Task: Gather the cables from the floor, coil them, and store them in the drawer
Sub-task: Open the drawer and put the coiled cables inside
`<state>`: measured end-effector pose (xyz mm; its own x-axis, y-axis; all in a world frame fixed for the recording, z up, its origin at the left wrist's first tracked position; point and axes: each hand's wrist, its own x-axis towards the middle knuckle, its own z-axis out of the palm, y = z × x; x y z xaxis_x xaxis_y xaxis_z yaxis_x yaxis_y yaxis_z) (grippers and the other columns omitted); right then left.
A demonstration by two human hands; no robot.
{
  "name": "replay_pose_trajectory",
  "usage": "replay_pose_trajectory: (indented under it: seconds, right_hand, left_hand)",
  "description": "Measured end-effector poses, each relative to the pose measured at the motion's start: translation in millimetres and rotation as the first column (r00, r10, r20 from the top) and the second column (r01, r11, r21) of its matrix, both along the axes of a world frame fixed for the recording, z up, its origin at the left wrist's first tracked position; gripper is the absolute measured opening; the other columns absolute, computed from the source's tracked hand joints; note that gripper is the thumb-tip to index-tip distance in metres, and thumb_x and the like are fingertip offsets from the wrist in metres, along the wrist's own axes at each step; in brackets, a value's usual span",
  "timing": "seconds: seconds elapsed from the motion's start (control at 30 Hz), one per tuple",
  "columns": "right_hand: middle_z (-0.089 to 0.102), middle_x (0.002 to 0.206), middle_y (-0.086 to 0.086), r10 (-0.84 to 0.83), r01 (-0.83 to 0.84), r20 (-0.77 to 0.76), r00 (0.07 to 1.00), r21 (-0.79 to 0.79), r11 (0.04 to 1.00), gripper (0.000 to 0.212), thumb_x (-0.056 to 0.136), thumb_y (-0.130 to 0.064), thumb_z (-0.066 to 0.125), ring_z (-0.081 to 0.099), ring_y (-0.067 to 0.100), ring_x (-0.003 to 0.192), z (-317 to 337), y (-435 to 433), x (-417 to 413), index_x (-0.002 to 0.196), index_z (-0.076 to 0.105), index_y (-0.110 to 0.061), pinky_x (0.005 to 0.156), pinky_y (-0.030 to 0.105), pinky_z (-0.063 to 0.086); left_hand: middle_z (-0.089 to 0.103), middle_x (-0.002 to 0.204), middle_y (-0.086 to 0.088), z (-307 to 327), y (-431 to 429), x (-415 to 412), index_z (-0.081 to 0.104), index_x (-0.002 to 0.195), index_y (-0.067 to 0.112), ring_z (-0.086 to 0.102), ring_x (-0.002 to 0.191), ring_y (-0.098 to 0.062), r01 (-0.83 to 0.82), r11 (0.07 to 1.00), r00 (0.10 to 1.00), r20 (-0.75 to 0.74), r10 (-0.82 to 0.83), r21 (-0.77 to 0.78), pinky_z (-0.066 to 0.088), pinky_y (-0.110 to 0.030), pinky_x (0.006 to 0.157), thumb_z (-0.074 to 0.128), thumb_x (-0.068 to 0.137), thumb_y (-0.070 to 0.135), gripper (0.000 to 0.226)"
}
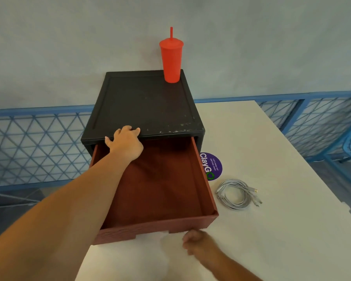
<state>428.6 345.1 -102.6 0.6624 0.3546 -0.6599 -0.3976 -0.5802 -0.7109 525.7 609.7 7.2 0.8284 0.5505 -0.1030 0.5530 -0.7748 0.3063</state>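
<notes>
A black drawer unit (pixel 146 102) stands on a white table (pixel 282 179). Its reddish-brown drawer (pixel 160 228) is pulled out toward me, and nothing lies inside it. My left hand (pixel 126 142) rests on the front edge of the black top, with the fingers curled over the edge. My right hand (pixel 199 242) is just below the drawer's front right corner, with curled fingers; whether it touches the drawer front is unclear. A coiled white cable (pixel 236 193) lies on the table to the right of the drawer, apart from both hands.
A red tumbler with a straw (pixel 171 59) stands on the back right of the black top. A purple round sticker (pixel 213 166) is on the table beside the drawer. Blue mesh railing (pixel 39 147) runs behind and beside the table.
</notes>
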Motion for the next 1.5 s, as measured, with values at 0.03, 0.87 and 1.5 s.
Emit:
replay_pose_trajectory:
  seconds: [0.03, 0.87, 1.5]
  right_hand:
    - [0.052, 0.059, -0.010, 0.080, -0.065, 0.164, 0.983, -0.096, 0.993, 0.043, 0.082, -0.008, 0.053, 0.045, -0.002, 0.050, 0.4, -13.2, 8.1, 0.049, 0.060, -0.034, 0.056, 0.017, 0.037]
    - [0.042, 0.138, 0.017, 0.234, -0.124, 0.285, 0.929, -0.355, 0.927, 0.058, 0.094, -0.031, 0.041, 0.059, 0.029, 0.101, 2.3, -125.3, 174.4, 0.146, 0.019, -0.022, 0.077, 0.030, 0.052]
    - [0.049, 0.139, 0.009, -0.084, 0.089, 0.124, 0.989, -0.031, 0.996, 0.044, 0.090, -0.009, 0.048, 0.049, 0.027, 0.123, -16.0, -142.9, 195.3, 0.133, 0.046, -0.016, 0.106, 0.045, 0.041]
  left_hand:
    - [0.018, 0.156, -0.001, -1.0, -6.2, -1.3, 0.028, 0.145, 0.026, 0.009, 0.145, -0.028, -0.002, 1.000, 1.000, -0.016, 0.002, -0.008, 0.005, -0.060, 0.115, 0.048, 0.089, 0.017, 0.060]
    - [0.029, 0.141, -0.015, -59.0, -274.9, 35.6, 0.030, 0.136, 0.008, 0.035, 0.127, -0.036, 0.055, 0.915, 0.942, -0.282, -0.180, -0.401, 0.038, -0.039, 0.102, 0.044, 0.087, 0.011, 0.051]
    - [0.054, 0.128, -0.023, -70.5, -274.7, 65.4, 0.052, 0.123, -0.006, 0.059, 0.091, -0.027, -0.260, 0.777, 0.911, -0.412, 0.000, -0.574, 0.048, -0.032, 0.083, 0.037, 0.093, 0.000, 0.034]
